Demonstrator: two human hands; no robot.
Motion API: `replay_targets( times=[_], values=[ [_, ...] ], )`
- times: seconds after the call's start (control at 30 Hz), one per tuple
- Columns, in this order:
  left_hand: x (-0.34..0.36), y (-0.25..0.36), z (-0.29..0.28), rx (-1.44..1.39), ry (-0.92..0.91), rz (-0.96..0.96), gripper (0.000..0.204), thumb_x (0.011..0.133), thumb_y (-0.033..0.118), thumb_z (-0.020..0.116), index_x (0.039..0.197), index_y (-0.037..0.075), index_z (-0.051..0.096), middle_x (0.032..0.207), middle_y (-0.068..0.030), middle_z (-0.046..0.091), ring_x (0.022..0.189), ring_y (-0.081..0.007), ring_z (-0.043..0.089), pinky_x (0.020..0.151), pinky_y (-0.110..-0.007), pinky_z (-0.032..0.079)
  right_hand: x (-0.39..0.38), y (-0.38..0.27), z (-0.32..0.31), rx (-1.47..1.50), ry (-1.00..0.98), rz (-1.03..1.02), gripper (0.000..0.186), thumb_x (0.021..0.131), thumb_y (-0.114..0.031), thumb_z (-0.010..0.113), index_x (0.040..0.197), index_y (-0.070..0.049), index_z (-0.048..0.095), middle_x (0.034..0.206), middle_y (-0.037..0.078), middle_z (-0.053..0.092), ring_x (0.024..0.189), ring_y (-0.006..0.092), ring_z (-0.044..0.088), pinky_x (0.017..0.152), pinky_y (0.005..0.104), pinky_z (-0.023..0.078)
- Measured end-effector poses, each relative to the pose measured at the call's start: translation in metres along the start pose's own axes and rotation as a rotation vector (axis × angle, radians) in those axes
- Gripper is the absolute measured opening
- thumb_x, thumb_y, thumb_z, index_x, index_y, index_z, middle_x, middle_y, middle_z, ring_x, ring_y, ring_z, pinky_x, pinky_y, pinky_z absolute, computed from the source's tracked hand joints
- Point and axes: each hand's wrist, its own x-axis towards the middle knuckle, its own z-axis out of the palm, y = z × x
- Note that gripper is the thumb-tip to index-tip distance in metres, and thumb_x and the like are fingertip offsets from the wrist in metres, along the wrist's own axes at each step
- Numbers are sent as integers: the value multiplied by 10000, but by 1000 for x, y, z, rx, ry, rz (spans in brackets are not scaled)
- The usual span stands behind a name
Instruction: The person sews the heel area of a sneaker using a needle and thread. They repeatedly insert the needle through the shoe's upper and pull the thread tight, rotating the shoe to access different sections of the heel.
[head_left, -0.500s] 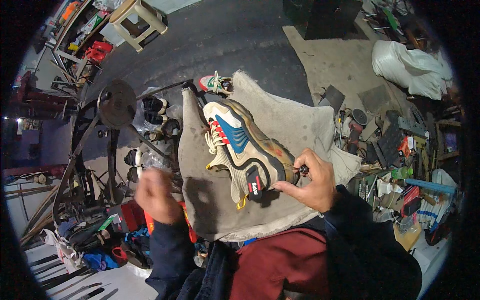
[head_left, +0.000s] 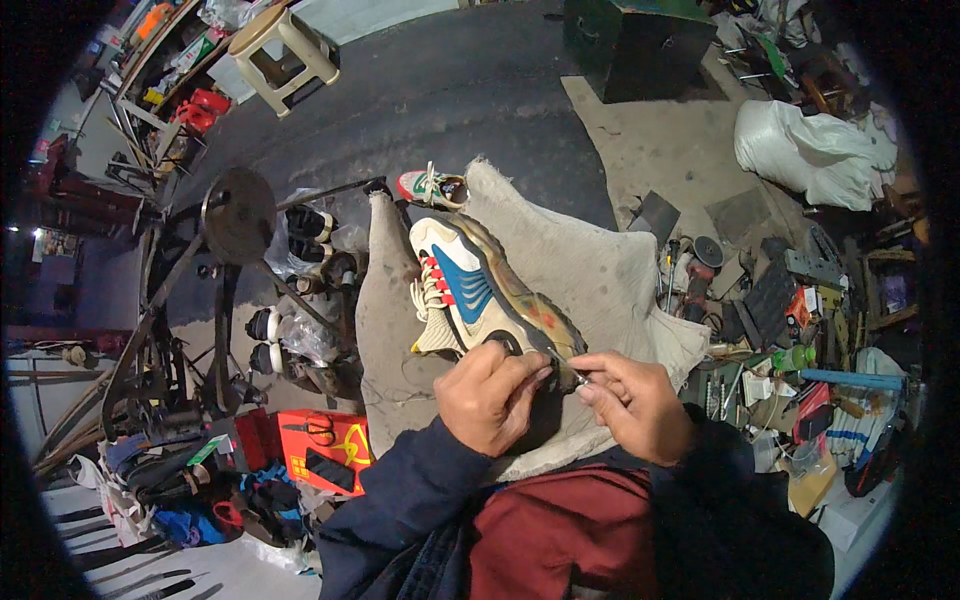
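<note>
A beige, white and blue sneaker (head_left: 468, 285) with red lace loops lies on its side on the grey cloth (head_left: 600, 270) over my lap, sole facing right. Its heel end points toward me, between my hands. My left hand (head_left: 490, 398) is closed in a pinch against the heel and covers part of it; what its fingers hold is hidden. My right hand (head_left: 640, 405) pinches a small, thin metal tool (head_left: 582, 379), its tip at the sole's edge by the heel. Its handle is mostly covered by my fingers.
Another sneaker (head_left: 432, 187), red and green, sits beyond the cloth. A black iron machine with a round wheel (head_left: 238, 215) stands left. Scissors (head_left: 320, 431) and a phone (head_left: 330, 472) lie on a red box. Tools and an angle grinder (head_left: 703, 265) crowd the right.
My left hand has come from the left, off the shoe, to the heel beside my right hand. My right hand has shifted slightly down, still holding the small tool.
</note>
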Motion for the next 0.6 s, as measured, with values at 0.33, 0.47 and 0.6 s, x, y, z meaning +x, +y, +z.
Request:
replay_targets(
  times=[0.33,0.47,0.6],
  values=[
    [4,0,6,-144,56,-293,71,889,27,679,960,30,679,812,-161,683,705,-326,698,633,-376,538,20,14,-40,-33,-144,-272,238,934,-160,725,1110,-52,606,761,82,670,586,186,628,544,327,475],
    [6,-1,6,-134,41,-317,63,894,57,688,952,39,676,792,-163,680,700,-346,693,626,-392,535,18,35,-91,1026,288,-316,185,988,-265,670,969,-111,569,717,-31,500,487,76,408,436,263,322],
    [5,-2,5,-131,22,-319,61,902,70,685,954,39,678,798,-169,679,716,-349,695,634,-394,534,20,41,-138,1192,694,-244,235,1060,-288,552,933,-91,541,679,-33,372,483,25,323,411,232,236]
  ],
)
